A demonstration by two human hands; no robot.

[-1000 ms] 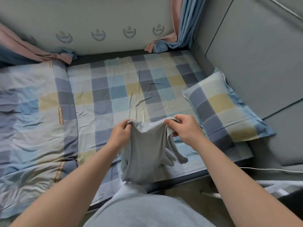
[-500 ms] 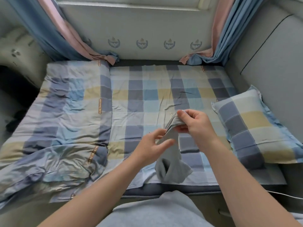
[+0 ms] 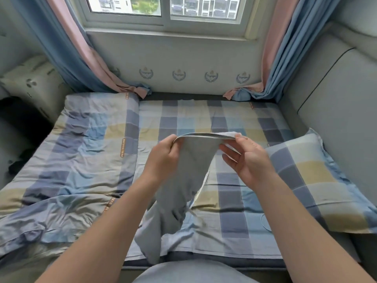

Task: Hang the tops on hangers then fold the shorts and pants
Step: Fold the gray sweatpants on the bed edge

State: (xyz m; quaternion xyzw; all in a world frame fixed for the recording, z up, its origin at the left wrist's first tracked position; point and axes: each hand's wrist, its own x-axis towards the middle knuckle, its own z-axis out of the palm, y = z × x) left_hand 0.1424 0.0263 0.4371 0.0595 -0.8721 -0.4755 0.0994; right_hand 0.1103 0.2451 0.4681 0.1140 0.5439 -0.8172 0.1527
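1. Change from half a second earlier: the grey garment (image 3: 189, 176), then bunched below the right hand, now has its top hem drawn out in a band between both hands; the view has also lifted, bringing the window (image 3: 163, 9) into sight.
2. Left hand (image 3: 163, 160): fingers curled round the left end of the hem, gripping it.
3. Right hand (image 3: 248, 162): thumb and forefinger pinch the right end of the hem; the other fingers are spread, loosely extended and clear of the cloth.
4. Position: the garment is held in the air over the near middle of the bed, its body hanging in a narrowing, twisted drape towards the mattress's near edge; whether it touches the sheet (image 3: 234, 201) cannot be told.
5. Materials: the garment is soft, matt, plain grey cloth with a paler seam along its right side. The sheet is thin, creased check in blue, navy and yellow. A rumpled matching quilt (image 3: 71, 160) lies to the left and a plump rectangular matching pillow (image 3: 318, 180) to the right
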